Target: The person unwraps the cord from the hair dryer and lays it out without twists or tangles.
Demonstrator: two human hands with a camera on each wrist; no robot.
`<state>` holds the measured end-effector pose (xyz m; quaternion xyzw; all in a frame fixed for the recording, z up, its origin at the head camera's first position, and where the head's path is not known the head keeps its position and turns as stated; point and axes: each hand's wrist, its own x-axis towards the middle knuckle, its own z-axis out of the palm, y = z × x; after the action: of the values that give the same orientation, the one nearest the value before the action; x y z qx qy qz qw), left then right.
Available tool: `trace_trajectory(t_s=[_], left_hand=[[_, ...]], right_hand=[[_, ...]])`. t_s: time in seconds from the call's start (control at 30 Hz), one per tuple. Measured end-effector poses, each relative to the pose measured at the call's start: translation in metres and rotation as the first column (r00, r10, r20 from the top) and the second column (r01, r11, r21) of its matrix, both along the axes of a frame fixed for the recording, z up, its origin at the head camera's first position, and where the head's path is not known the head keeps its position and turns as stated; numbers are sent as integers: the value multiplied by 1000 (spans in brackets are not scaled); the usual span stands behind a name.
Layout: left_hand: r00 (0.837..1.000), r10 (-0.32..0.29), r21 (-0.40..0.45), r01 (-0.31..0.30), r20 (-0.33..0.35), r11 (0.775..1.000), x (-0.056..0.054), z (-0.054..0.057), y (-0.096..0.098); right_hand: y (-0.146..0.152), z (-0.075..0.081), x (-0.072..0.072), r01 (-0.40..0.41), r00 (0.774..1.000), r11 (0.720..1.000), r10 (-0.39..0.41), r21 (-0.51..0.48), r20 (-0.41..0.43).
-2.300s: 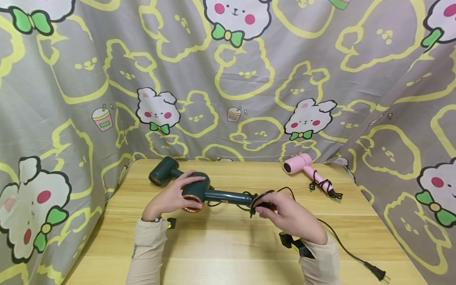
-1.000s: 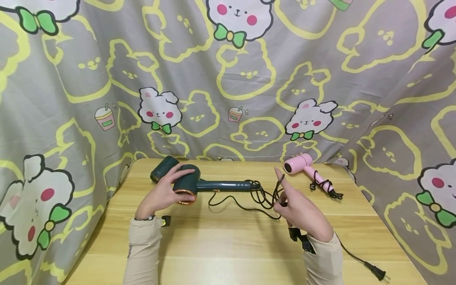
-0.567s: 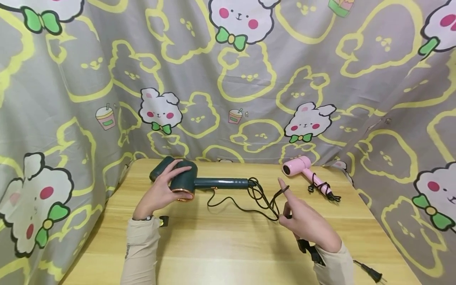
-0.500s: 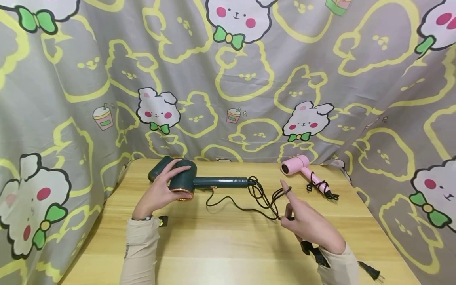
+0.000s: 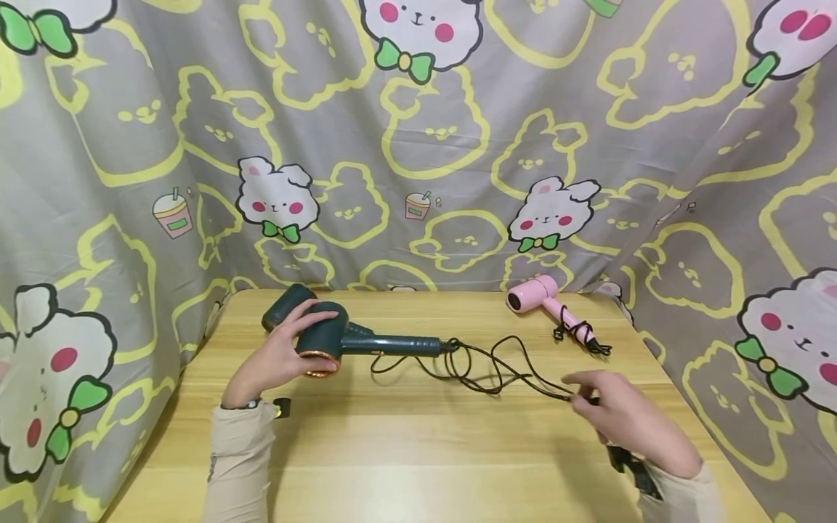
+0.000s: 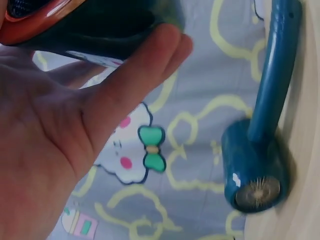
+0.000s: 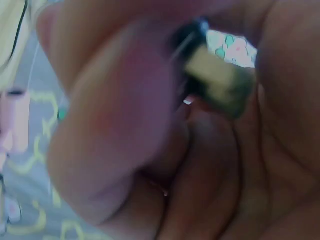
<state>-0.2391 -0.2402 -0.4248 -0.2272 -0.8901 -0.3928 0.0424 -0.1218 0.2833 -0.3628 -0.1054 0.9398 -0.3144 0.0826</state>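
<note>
My left hand (image 5: 277, 356) grips the head of a dark green hair dryer (image 5: 392, 344) with a copper-coloured rim, thumb at the rim and fingers over the top. Its handle points right. In the left wrist view the dryer's body (image 6: 115, 32) fills the upper left. From the handle's end a black power cord (image 5: 487, 385) runs in loose loops to my right hand (image 5: 628, 418), which pinches it between thumb and fingers. Inside the right hand's curled fingers, the right wrist view shows a blurred dark piece with a tan face (image 7: 212, 72).
A second dark green hair dryer (image 5: 284, 308) lies behind the held one, partly hidden by it and the left hand. At the back right lies a pink hair dryer (image 5: 532, 294) with its cord wrapped round the handle. A patterned curtain (image 5: 418, 145) encloses the wooden table (image 5: 405, 450).
The right hand has moved right and towards me, drawing the bunched cord into longer, looser loops. The left hand and dryer have shifted left. The plug at the lower right is out of sight now.
</note>
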Motion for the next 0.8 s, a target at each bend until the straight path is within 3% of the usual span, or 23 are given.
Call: trace_trajectory(t_s=[0.3,0.5,0.6,0.7,0.73,0.8], left_hand=[[996,-30,5,29,79,1000,11,-5,-29],[991,-56,-35,61,118,998,18,-8,-40],[989,-67,-53,75,129,996,20,-10,-46],[989,-55,-72,66,136,995,22,-12,-54],[990,-50,-78,61,134,995,22,-12,-57],[992,-26,-93,38,127,995,24,-13,-64]], right_hand=[[69,6,-7,145,988,980,-151,137,30],[93,2,-10,232,973,958,-226,167,-55],[106,-2,-11,291,954,937,-270,194,-129],[126,-6,-12,401,901,892,-342,210,-267],[132,-7,-11,459,867,863,-384,209,-317],[146,-11,-9,584,769,791,-468,183,-436]])
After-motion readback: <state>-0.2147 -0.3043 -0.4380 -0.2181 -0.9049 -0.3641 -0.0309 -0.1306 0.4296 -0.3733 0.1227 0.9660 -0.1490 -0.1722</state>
